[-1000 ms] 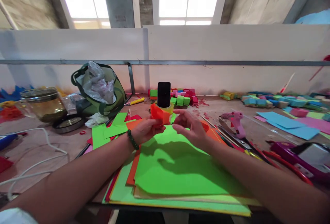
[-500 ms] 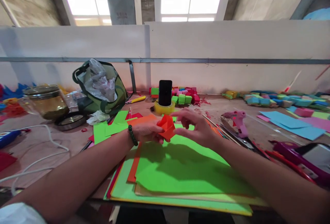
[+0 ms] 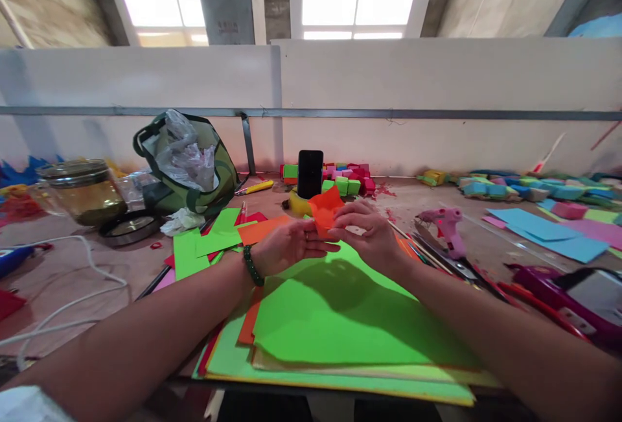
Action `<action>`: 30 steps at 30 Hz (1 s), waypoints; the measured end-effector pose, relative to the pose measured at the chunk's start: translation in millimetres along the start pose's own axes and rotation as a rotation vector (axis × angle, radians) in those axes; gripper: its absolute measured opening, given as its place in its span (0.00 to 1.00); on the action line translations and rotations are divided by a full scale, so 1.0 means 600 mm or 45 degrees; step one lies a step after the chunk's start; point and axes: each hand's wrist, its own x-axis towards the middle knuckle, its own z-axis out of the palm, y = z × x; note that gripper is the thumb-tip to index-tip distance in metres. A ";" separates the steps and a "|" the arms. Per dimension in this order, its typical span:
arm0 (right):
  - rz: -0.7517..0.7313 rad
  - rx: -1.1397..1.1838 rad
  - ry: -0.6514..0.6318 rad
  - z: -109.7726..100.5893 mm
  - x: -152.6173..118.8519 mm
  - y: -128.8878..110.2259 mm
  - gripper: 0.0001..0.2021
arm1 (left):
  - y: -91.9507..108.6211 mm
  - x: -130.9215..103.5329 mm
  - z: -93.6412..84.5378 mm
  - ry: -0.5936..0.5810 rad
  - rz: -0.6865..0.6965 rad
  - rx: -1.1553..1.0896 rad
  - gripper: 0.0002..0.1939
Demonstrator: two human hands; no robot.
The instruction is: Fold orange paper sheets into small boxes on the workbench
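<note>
A folded piece of orange paper (image 3: 325, 210), its creased edges flaring upward, is held above the green sheets. My right hand (image 3: 367, 234) pinches its right side between thumb and fingers. Below and to the left of it, my left hand (image 3: 291, 245) is turned palm up with fingers stretched out; whether they touch the paper is hard to tell. Beneath both hands lies a stack of coloured paper with a bright green sheet (image 3: 340, 318) on top. Cut green pieces (image 3: 187, 255) and an orange strip (image 3: 262, 230) rest beside my left hand.
A black phone (image 3: 310, 174) stands in a yellow tape roll (image 3: 299, 203) ahead. Right are a pink glue gun (image 3: 451, 231), scissors (image 3: 464, 268) and a purple device (image 3: 549, 292). Left are a glass jar (image 3: 82, 192), a green bag (image 3: 218, 156) and a white cable (image 3: 97, 266).
The orange paper has moved up and right, out of my left hand's grip into my right fingers. My left fingers have straightened, and my right hand has closed on the paper.
</note>
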 end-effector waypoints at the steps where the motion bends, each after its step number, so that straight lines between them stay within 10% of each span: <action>1: 0.004 -0.014 -0.017 0.001 0.001 0.002 0.10 | -0.002 0.000 0.002 0.026 0.026 0.034 0.14; 16: -0.370 -0.802 -0.216 0.021 -0.015 -0.002 0.16 | -0.022 0.001 0.022 0.257 0.165 0.333 0.15; 23: -0.480 -0.498 -0.290 0.020 -0.019 -0.005 0.09 | -0.021 0.002 0.021 0.475 0.221 0.583 0.07; 27: -0.129 -0.300 0.097 -0.007 -0.002 0.006 0.21 | -0.016 0.008 0.000 0.485 0.251 0.912 0.07; 30: 0.370 0.048 -0.117 -0.014 0.010 0.017 0.25 | -0.019 0.010 -0.009 0.424 0.444 1.221 0.10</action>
